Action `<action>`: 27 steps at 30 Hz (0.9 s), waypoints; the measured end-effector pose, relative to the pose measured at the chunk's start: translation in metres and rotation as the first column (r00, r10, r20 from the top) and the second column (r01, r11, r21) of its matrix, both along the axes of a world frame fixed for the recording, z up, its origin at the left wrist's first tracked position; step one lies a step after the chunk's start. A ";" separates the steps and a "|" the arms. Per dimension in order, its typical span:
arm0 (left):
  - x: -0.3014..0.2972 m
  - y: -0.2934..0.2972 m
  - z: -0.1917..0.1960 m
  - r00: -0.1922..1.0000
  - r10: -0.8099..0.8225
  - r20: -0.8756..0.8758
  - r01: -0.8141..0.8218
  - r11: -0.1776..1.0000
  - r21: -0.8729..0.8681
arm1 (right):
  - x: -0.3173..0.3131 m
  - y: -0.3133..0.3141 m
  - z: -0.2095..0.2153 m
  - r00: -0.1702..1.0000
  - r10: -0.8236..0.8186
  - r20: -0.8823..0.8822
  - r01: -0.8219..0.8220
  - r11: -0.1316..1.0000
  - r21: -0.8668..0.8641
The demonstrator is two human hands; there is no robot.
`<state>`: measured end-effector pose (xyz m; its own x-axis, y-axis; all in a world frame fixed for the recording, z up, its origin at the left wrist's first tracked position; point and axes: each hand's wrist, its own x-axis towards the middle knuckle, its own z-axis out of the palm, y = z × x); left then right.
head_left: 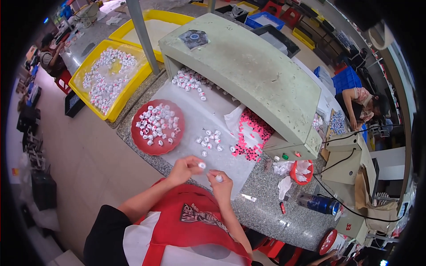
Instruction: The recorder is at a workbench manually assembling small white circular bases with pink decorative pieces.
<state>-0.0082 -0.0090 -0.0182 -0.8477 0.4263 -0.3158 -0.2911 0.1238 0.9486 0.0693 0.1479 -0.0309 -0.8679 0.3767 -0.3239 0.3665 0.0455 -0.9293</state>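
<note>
Big pale-green slab-topped machine (248,66) dominates the speckled grey stone bench (284,208); round red plastic dish (156,127) of small white caps sits left of it. In front of it, left hand (184,168) pinches one small white cap (202,165), right hand (220,184) grips another; best kept pinched firmly, close together.

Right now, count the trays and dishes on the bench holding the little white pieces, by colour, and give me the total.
Yellow trays: 2, one with white pieces and one behind it
Red round dish: 1
Red small cup with white scraps: 1
Total: 4
</note>
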 end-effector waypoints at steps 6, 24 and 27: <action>-0.082 -0.022 -0.012 0.674 -0.130 -0.727 -0.531 0.598 -0.600 | -0.015 0.023 0.024 0.990 -0.098 0.098 0.101 0.995 -0.024; -0.014 0.060 0.161 0.940 -0.323 0.107 0.116 0.600 0.792 | 0.017 0.032 0.212 0.830 -0.313 -0.462 0.228 0.946 -0.231; -0.002 0.064 0.164 0.991 -0.070 -0.114 0.118 0.856 0.504 | 0.036 0.032 0.205 0.746 -0.201 -0.634 0.402 0.896 0.189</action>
<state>-0.0100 0.0545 0.1461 -0.8094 0.5858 0.0412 -0.2146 -0.3604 0.9078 0.1053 0.1796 0.1740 -0.6683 0.6399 0.3794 -0.2011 0.3355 -0.9203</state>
